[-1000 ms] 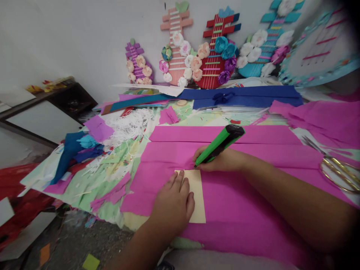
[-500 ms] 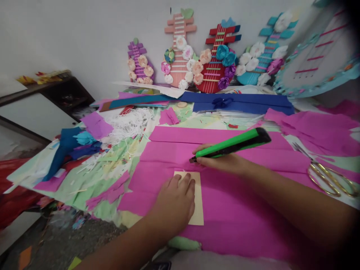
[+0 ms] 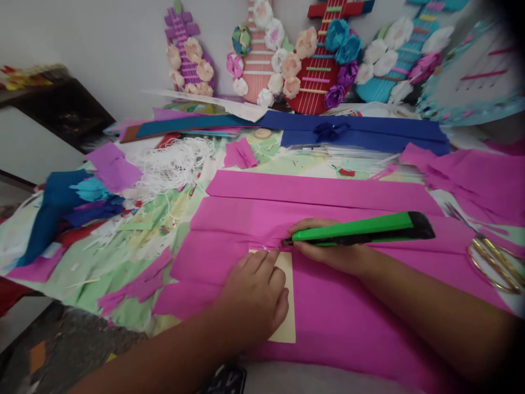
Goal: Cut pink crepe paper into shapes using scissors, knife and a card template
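Observation:
My right hand (image 3: pixel 328 246) is closed round a green and black utility knife (image 3: pixel 365 229), held nearly level. The blade tip points left, just above the top right corner of a cream paper card (image 3: pixel 289 306). My left hand (image 3: pixel 256 295) lies over that card, fingers stretched to its top edge, covering most of its left side. Underneath spreads a large sheet of magenta crepe paper (image 3: pixel 344 323) with fold lines. I cannot tell whether the blade touches the paper.
Gold-handled scissors (image 3: pixel 494 262) lie at the right. Tangled white string (image 3: pixel 174 164) and paper scraps (image 3: pixel 115 167) cover the left side. Folded blue paper (image 3: pixel 369 134) lies behind the sheet. Several flower-covered paper instruments (image 3: pixel 314 82) stand against the wall.
The camera view has dipped and come closer. The knife has tilted to nearly level, its tip nearer the card's corner. My left fingers have slid up to the card's top edge.

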{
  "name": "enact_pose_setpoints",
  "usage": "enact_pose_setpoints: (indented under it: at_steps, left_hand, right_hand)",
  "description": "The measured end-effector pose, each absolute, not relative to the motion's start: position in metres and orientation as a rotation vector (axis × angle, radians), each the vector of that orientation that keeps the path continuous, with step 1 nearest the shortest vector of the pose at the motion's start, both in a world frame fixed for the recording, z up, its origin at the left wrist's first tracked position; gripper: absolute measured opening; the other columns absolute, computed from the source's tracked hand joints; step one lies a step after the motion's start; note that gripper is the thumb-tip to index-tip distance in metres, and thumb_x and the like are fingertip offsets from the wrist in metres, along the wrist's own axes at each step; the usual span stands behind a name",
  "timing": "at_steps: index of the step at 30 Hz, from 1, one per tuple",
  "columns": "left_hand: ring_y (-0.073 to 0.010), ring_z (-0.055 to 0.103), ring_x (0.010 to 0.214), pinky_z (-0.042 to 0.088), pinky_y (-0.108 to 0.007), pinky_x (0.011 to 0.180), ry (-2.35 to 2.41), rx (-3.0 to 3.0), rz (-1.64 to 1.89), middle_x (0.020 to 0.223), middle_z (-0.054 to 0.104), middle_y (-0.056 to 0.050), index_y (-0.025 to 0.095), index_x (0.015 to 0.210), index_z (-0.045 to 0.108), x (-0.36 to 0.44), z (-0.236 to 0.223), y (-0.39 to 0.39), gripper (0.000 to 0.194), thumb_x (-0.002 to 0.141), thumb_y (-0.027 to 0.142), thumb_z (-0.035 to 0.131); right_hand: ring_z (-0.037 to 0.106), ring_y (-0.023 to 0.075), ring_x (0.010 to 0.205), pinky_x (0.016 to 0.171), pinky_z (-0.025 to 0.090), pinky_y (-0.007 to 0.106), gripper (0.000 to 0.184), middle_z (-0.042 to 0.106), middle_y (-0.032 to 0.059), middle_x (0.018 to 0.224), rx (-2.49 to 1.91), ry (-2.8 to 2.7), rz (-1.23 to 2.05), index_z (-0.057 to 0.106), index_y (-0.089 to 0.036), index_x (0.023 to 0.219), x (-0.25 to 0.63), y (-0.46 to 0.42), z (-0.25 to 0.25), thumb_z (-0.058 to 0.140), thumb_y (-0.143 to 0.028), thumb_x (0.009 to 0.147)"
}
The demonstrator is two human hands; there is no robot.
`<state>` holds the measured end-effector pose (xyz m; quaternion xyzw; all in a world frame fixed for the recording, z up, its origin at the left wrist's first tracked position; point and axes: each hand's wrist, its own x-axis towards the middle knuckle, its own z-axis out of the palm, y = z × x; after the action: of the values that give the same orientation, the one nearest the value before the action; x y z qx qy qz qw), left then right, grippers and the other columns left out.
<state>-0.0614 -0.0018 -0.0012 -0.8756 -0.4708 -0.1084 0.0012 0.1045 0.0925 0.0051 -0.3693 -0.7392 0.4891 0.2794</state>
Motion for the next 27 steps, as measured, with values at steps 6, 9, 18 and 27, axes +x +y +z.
enact_pose_setpoints:
  at_steps: [6,9,18,27]
  left_hand:
    - [-0.0286,0.049,0.094,0.042,-0.045,0.075,-1.494,-2.805,-0.313,0.107,0.055,-0.017,0.012,0.08,0.055,-0.063,-0.001,-0.001,0.018,0.077,0.023,0.041]
    - [-0.0282,0.048,0.093,0.042,-0.045,0.076,-1.532,-2.781,-0.335,0.108,0.054,-0.016,0.012,0.082,0.056,-0.062,0.0,-0.002,0.018,0.076,0.024,0.043]
    - [-0.0262,0.047,0.09,0.041,-0.044,0.078,-1.574,-2.783,-0.276,0.111,0.054,-0.012,0.013,0.081,0.056,-0.06,0.001,0.0,0.017,0.074,0.023,0.044]
    - [-0.0269,0.048,0.09,0.043,-0.045,0.075,-1.56,-2.779,-0.274,0.111,0.054,-0.014,0.013,0.076,0.056,-0.06,0.001,0.0,0.016,0.074,0.023,0.044]
  right_hand:
    - [0.059,0.0134,0.074,0.068,0.048,0.025,0.015,0.062,0.0035,0.081,-0.916,-2.028,1.416,0.057,-0.017,0.082,0.109,0.097,0.005,0.053,-0.025,0.07]
    - [0.058,0.0118,0.073,0.066,0.047,0.023,0.014,0.062,0.0027,0.08,-0.857,-2.081,1.375,0.058,-0.017,0.081,0.11,0.098,0.003,0.053,-0.024,0.071]
    - [0.058,0.0113,0.074,0.069,0.046,0.022,0.014,0.063,0.0025,0.082,-0.784,-2.19,1.286,0.058,-0.016,0.081,0.111,0.101,0.001,0.052,-0.021,0.07]
    - [0.058,0.0117,0.074,0.069,0.046,0.023,0.013,0.062,0.0025,0.08,-0.762,-2.196,1.358,0.059,-0.015,0.08,0.113,0.103,0.006,0.05,-0.018,0.07]
